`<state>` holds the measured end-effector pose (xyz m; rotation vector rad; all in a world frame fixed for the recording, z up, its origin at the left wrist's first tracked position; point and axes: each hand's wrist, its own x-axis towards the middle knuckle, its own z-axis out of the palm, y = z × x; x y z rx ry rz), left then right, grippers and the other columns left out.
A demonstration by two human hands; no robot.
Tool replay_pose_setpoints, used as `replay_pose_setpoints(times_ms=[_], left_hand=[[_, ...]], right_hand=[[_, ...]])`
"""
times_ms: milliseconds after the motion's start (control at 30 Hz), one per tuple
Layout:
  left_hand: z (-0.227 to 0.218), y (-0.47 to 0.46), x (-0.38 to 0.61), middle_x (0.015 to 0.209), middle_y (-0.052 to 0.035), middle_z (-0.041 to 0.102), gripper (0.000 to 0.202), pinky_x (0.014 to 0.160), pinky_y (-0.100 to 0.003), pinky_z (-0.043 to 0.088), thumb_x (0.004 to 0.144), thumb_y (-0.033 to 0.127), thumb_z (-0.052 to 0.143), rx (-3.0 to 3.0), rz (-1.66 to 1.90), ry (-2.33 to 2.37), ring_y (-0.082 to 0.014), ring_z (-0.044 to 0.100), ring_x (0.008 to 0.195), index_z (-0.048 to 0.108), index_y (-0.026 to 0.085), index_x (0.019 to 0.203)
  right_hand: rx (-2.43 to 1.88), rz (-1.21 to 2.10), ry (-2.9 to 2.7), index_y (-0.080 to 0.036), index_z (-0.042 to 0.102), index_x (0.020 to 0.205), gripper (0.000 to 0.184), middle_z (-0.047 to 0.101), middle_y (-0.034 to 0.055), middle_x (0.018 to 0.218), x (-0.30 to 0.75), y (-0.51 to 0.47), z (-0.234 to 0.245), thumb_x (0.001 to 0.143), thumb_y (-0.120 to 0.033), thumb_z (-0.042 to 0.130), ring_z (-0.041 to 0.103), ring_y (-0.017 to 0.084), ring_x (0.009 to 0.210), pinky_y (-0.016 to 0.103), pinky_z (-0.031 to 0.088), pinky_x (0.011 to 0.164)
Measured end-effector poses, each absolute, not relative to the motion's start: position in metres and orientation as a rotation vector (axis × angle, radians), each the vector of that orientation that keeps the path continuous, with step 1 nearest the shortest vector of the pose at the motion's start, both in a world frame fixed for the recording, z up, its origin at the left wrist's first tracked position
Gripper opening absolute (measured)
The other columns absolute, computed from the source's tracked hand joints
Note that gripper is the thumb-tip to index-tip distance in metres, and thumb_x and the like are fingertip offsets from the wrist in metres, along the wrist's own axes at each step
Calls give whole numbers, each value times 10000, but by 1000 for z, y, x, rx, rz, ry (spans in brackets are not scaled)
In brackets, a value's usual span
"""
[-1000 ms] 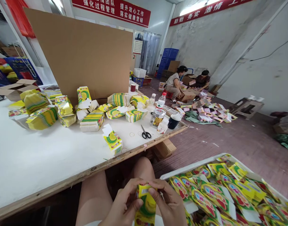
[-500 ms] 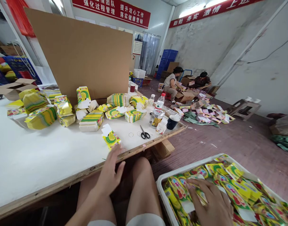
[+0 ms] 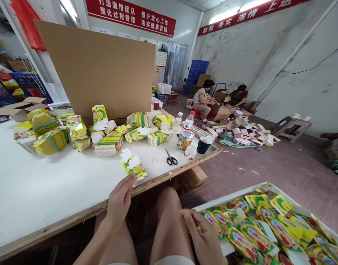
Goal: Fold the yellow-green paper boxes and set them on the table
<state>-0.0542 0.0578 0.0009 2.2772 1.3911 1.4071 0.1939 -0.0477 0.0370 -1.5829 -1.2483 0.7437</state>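
Observation:
My left hand [image 3: 120,198] is at the table's front edge, its fingers stretched out and close together, tips at the near end of a small yellow carton [image 3: 138,170]. White flaps stick out from that carton's far side. Beside my right knee is my right hand [image 3: 204,235], at the near left corner of a white tray [image 3: 229,198]. Its thumb and index finger come together in a pinch; a bit of yellow shows between them, but what they hold is not clear. Yellow cartons with fruit pictures [image 3: 242,243] lie heaped in the tray.
Bundles of yellow cartons [image 3: 109,142] line the white table [image 3: 61,191] before an upright cardboard sheet [image 3: 102,70]. Black-handled scissors [image 3: 171,159], a jar [image 3: 184,140], bottles and a dark mug [image 3: 204,145] stand at the right. Two people sit by boxes on the floor.
My right hand has moved left from over the cartons in the tray to beside my knee. My left hand has shifted slightly; the carton before it is turned, with more white flap showing.

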Motion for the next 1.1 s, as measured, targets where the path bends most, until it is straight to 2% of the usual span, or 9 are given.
replay_pose_setpoints(times_ms=[100,267,400,500,600,800,900,1033,1100], left_hand=[[18,24,-37,1296,-62,694,415,1051,-371,531,933,80,468,2412,1438,1012,-232,620,1235,615,227,1293],[23,-14,-13,1372,-126,630,611,1101,-466,469,877,14,558,2268,1222,436,-298,488,1362,480,244,1437],[20,-19,-6,1562,-103,412,591,1172,-494,344,910,254,619,1514,1288,605,-315,373,1435,428,289,1469],[26,-16,-3,1404,-118,607,523,1116,-499,411,873,460,643,1038,1146,525,-337,523,1323,578,272,1358],[32,-15,-4,1201,-136,730,494,1044,-483,464,773,526,730,823,958,446,-349,621,1191,727,217,1158],[30,-14,-3,1053,-130,762,458,912,-399,521,731,461,798,764,942,402,-305,680,1028,748,184,1092],[27,-12,0,920,-99,778,376,815,-333,537,765,435,778,772,1005,477,-251,702,897,758,173,1034],[25,-10,5,768,-63,767,321,629,-237,509,786,457,751,812,1073,624,-171,676,691,755,151,881],[26,-10,7,792,-68,770,335,625,-235,512,787,469,744,862,1091,687,-175,679,701,733,145,871]], right_hand=[[-1398,954,-1044,-214,775,956,486,758,72,755,174,-44,39,836,-645,586,669,225,694,324,557,675],[-1192,1209,-774,-207,739,958,363,775,65,891,165,-39,41,753,-504,767,705,237,735,343,572,704],[-1162,1219,-752,-208,667,1059,418,784,84,939,160,-45,36,754,-471,778,728,268,841,356,579,726],[-1118,1250,-756,-218,625,1022,444,786,80,843,145,-49,30,733,-518,778,736,263,767,351,571,677],[-1069,1302,-763,-223,625,917,398,779,72,802,136,-50,27,716,-525,787,733,250,741,335,561,668],[-1175,1211,-903,-219,725,930,310,753,72,940,150,-52,29,774,-484,758,698,232,884,311,546,800],[-1243,1149,-1047,-212,731,978,335,736,68,884,154,-55,24,799,-495,724,669,218,777,306,541,722],[-1334,998,-1093,-185,707,792,312,653,24,685,145,-57,15,813,-496,699,583,172,632,252,491,605],[-1351,924,-1051,-191,668,737,326,617,8,654,140,-57,13,812,-507,694,557,161,607,236,473,575]])
